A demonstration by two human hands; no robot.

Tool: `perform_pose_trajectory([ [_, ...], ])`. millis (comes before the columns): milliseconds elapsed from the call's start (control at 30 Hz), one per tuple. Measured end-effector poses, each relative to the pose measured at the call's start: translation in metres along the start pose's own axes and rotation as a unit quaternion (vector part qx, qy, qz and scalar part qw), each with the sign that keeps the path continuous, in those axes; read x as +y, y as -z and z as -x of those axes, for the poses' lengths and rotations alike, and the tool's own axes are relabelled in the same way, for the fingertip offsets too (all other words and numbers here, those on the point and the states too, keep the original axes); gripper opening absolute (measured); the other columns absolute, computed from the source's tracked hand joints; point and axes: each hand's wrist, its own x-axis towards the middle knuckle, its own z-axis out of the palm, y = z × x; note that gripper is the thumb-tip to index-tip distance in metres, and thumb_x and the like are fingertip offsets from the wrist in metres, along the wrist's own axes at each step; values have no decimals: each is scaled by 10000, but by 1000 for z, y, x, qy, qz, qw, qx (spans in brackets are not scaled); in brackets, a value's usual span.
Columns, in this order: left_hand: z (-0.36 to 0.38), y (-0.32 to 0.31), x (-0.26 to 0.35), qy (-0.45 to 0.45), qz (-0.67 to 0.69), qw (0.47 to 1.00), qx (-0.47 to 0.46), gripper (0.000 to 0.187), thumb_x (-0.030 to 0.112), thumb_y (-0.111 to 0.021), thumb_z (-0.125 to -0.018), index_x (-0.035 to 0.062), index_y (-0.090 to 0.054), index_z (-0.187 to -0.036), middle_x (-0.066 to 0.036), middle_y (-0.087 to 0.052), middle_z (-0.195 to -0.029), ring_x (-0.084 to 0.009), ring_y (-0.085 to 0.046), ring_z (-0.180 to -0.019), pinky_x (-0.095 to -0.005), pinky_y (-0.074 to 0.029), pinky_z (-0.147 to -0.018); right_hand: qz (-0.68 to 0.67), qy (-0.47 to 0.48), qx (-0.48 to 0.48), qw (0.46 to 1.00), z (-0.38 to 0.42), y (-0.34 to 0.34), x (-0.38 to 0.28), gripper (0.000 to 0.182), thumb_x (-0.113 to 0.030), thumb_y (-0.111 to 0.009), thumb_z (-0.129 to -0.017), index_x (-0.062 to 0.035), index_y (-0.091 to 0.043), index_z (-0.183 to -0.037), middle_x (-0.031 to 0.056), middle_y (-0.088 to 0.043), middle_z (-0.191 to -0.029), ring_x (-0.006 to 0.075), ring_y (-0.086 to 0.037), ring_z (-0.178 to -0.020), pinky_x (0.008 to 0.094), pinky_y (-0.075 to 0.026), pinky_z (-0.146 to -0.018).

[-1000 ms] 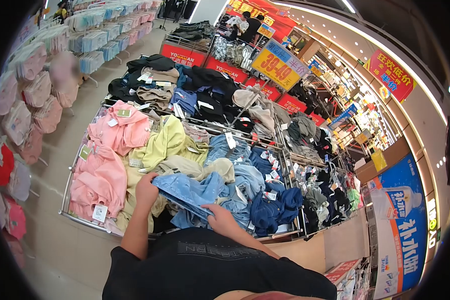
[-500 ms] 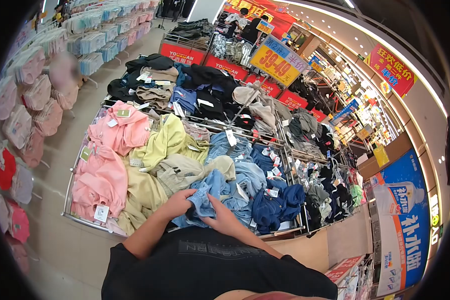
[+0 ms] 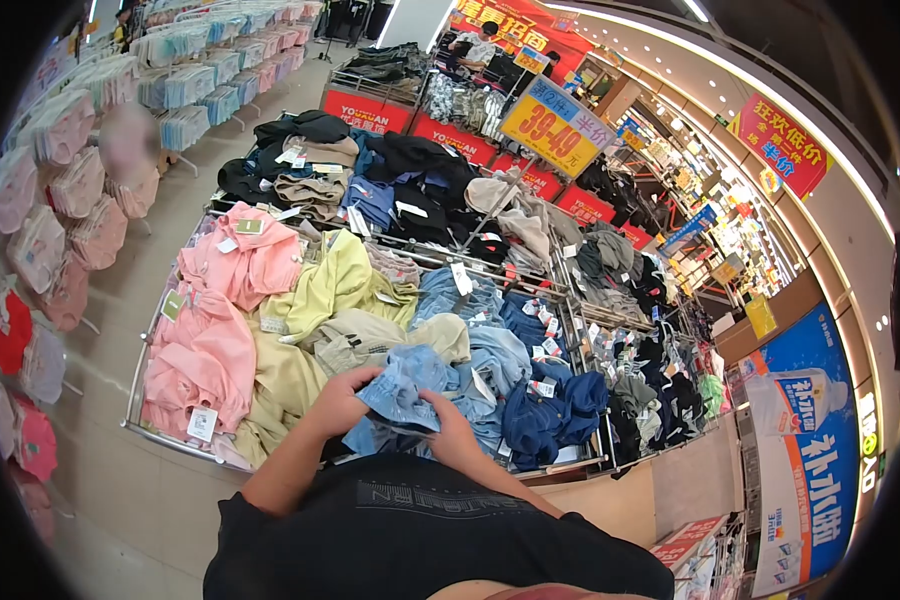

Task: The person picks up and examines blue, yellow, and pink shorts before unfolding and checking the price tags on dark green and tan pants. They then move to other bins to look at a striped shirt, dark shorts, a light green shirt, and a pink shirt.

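Between my hands is a light blue denim garment [image 3: 406,388] with a gathered waistband, its full shape hidden in the folds. My left hand [image 3: 344,402] grips one end of the waistband, fingers closed. My right hand [image 3: 451,430] pinches the other end, thumb on top. The garment is raised just above the front edge of the display. Right behind it lie more light blue jeans [image 3: 498,355] with paper tags. Beige trousers [image 3: 355,335] are bunched beyond my left hand, and dark blue jeans [image 3: 568,402] sit to the right.
Pink garments [image 3: 200,350] and a yellow-green one [image 3: 335,280] fill the left of the metal-railed display. Darker clothes [image 3: 410,160] are heaped behind, under a price sign [image 3: 557,122]. Racks of small garments [image 3: 100,230] line the far left; a blue poster [image 3: 805,450] stands at right.
The waistband has been spread wider and turned, so more of its gathered edge shows. My left hand has shifted slightly left, and my right hand slightly right.
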Motion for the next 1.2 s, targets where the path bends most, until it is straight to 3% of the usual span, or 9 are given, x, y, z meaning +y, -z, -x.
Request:
perform_pose_trajectory([
  [167, -4, 15, 0, -66, -302, 924, 224, 372, 34, -620, -802, 28, -678, -1169, -176, -710, -1104, -301, -690, -967, -354, -533, -856, -11, 17, 77, 997, 2, -1, 17, 579, 80, -557, -732, -64, -604, -1291, 192, -621, -1298, 381, -558, -1256, 407, -435, -1076],
  [367, -4, 19, -38, 85, -286, 942, 154, 371, 111, -575, -845, 43, -675, -1195, -212, -681, -1176, -362, -674, -996, -389, -532, -860, 1, 75, 71, 995, 3, 7, 7, 533, 75, -519, -740, -49, -631, -1247, 186, -630, -1283, 364, -577, -1242, 395, -436, -1073],
  [533, -5, 8, -79, 155, -1, 980, 125, 390, 228, -522, -988, 17, -634, -1297, -134, -686, -1233, -258, -673, -1053, -360, -523, -902, -30, 85, -38, 995, 5, 8, -9, 472, -139, -639, -909, -66, -569, -1369, 210, -542, -1431, 369, -500, -1349, 409, -392, -1126],
  [667, -7, -3, -41, 190, 275, 938, 88, 409, 277, -474, -1066, 18, -596, -1358, -64, -667, -1277, -214, -664, -1107, -341, -527, -929, -20, 84, -39, 996, 1, 7, -10, 633, -278, -680, -933, -40, -449, -1473, 226, -434, -1529, 374, -419, -1425, 417, -351, -1159],
  [833, 1, -7, -32, 148, 241, 958, -49, 334, 230, -557, -1027, 26, -658, -1271, -61, -702, -1190, -177, -683, -1030, -322, -540, -888, 16, 88, -40, 995, -3, 4, -14, 819, -175, -777, -806, -26, -381, -1507, 239, -364, -1570, 376, -355, -1468, 442, -324, -1188],
  [900, 7, -9, -32, 112, 197, 965, -131, 279, 190, -595, -1004, 25, -692, -1208, -51, -718, -1132, -157, -687, -981, -312, -543, -866, 59, 153, -68, 984, -10, -6, 12, 808, -128, -790, -764, -22, -420, -1475, 223, -411, -1543, 388, -381, -1446, 454, -329, -1188],
  [1033, 22, -12, -18, 78, 258, 958, -103, 198, 174, -650, -953, 31, -707, -1078, -56, -716, -1016, -146, -666, -919, -301, -540, -799, 82, 209, -122, 967, -15, -33, 89, 625, -149, -774, -785, -75, -551, -1364, 184, -586, -1385, 390, -506, -1339, 475, -328, -1188],
  [1133, 23, 19, 26, -12, 405, 900, -162, 205, 165, -650, -940, 36, -702, -1091, -74, -713, -1020, -183, -672, -943, -323, -549, -809, 81, 50, -185, 978, -4, -37, 92, 403, -210, -720, -856, -110, -647, -1239, 161, -697, -1187, 387, -620, -1188, 448, -415, -1110],
  [1200, 22, 49, 3, -38, 418, 905, -64, 260, 194, -629, -957, 34, -668, -1158, -94, -703, -1068, -208, -668, -1002, -352, -552, -854, 13, -37, -162, 986, 8, -33, 82, 337, -245, -687, -892, -117, -671, -1204, 170, -711, -1129, 376, -654, -1130, 424, -466, -1028],
])
